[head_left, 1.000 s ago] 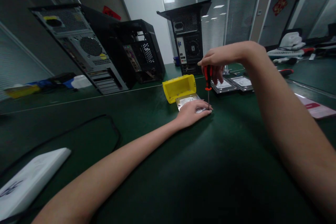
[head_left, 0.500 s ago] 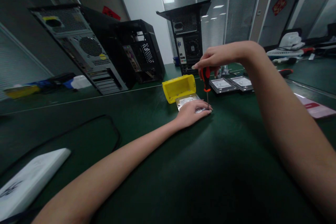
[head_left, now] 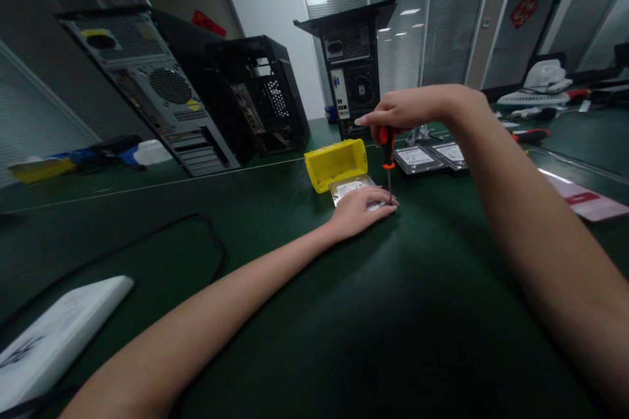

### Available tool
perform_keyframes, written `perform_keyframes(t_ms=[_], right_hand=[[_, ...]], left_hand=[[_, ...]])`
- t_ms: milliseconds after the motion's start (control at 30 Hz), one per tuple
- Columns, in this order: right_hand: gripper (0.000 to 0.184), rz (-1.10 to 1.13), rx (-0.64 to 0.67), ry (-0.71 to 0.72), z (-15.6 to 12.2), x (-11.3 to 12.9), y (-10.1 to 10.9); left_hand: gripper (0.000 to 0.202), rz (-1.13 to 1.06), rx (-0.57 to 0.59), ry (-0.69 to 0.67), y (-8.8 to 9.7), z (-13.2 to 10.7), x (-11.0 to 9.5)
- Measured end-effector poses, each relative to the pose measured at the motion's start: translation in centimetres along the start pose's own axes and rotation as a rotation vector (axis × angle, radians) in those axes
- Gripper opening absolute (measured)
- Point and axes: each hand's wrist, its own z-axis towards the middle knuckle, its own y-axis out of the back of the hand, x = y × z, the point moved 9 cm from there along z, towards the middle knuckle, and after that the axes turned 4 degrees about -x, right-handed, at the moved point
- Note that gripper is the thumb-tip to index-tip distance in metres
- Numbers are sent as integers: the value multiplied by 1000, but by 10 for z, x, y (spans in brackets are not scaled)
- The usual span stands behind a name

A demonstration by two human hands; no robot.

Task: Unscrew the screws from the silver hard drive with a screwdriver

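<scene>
My left hand (head_left: 357,211) grips a silver hard drive (head_left: 346,188) against the green table, and the palm and fingers cover much of it. Fingers of my right hand (head_left: 394,112) are wrapped from above round the red-and-black handle of a screwdriver (head_left: 388,149). The screwdriver stands nearly upright. Its shaft reaches down to the near right end of the drive, by the left fingertips; the tip itself is hidden. Just behind the drive, an open yellow plastic box (head_left: 320,174) lies with its hollow facing me.
Two more hard drives (head_left: 415,158) lie behind my right forearm. Black computer cases (head_left: 350,46) stand along the back and left. A white box (head_left: 73,314) and a black cable (head_left: 211,236) are at left. On the right are a pink-and-white sheet (head_left: 590,200) and a red-handled tool (head_left: 533,135).
My right hand and wrist have turned slightly round the screwdriver handle, and the wrist has shifted a little left and down. The left hand and the hard drive stay put.
</scene>
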Motion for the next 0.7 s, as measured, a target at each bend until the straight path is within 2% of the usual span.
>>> perform_keyframes(t_ms=[167,333,400,700], right_hand=[[68,177,31,-29,-4,-2,-2],[38,242,56,-42,-7,7,-5],[33,220,60,-29,-7,13,-5],[39,128,29,-22,-12,16,-2]], left_hand=[[28,-1,15,11,0,0,-1],[28,-6,14,-2,0,1,-1],[28,-7,12,2,0,0,-1],[28,-4,3,8,0,0,1]])
